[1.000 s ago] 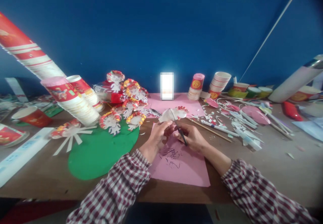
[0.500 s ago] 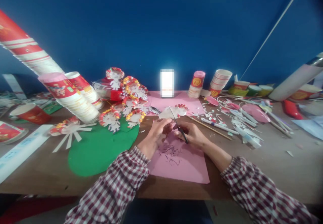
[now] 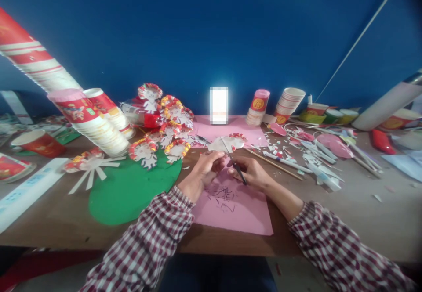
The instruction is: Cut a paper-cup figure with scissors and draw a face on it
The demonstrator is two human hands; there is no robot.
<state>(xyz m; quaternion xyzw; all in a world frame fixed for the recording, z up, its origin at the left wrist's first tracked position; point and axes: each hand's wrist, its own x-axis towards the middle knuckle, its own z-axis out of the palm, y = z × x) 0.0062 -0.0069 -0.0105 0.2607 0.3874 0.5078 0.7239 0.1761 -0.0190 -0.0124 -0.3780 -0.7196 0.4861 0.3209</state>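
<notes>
Scissors with dark handles are gripped in my right hand, their blades pointing away from me. The blades cross a white paper cutout whose far right edge carries red curled strips. My left hand is closed at the near side of this cutout, thumb and fingers pinching it. Its fingertips and the held edge are partly hidden. Under both hands lies a pink paper sheet with dark marks and snippets on it.
Several decorated paper figures stand at the left, some over a green sheet. Stacked paper cups rise behind them. On the right are a wooden stick, paper scraps and more cups. A blue wall closes the back.
The whole view has shifted slightly, with the table a little higher in the picture. Both hands, the scissors and the cutout keep nearly the same position.
</notes>
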